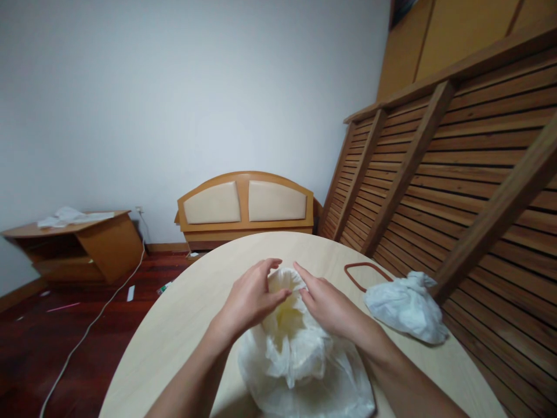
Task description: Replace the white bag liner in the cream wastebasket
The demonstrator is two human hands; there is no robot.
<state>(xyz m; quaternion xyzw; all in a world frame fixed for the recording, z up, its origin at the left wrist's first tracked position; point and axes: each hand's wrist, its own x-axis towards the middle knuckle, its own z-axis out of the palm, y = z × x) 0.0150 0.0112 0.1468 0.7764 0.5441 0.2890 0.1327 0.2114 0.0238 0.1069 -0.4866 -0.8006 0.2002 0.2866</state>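
Note:
A white plastic bag [304, 371] stands at the near side of the round table, its mouth open towards me. Something yellowish shows inside, but I cannot make out what it is. My left hand [255, 293] holds the left side of the bag's gathered rim, thumb on the inner side and fingers curved around the outside. On the opposite side, my right hand [326, 302] grips the rim, with the thumb and index finger at the edge. Some fingers of both hands are hidden behind the plastic.
On the table [174, 348], to the right, lie a knotted white bag [409, 307] and a reddish-brown loop [363, 264]. A slatted wooden frame [413, 174] leans along the right. Behind stands a headboard [246, 203]. Leftward are a low cabinet [104, 249] and a cable [93, 325] on the floor.

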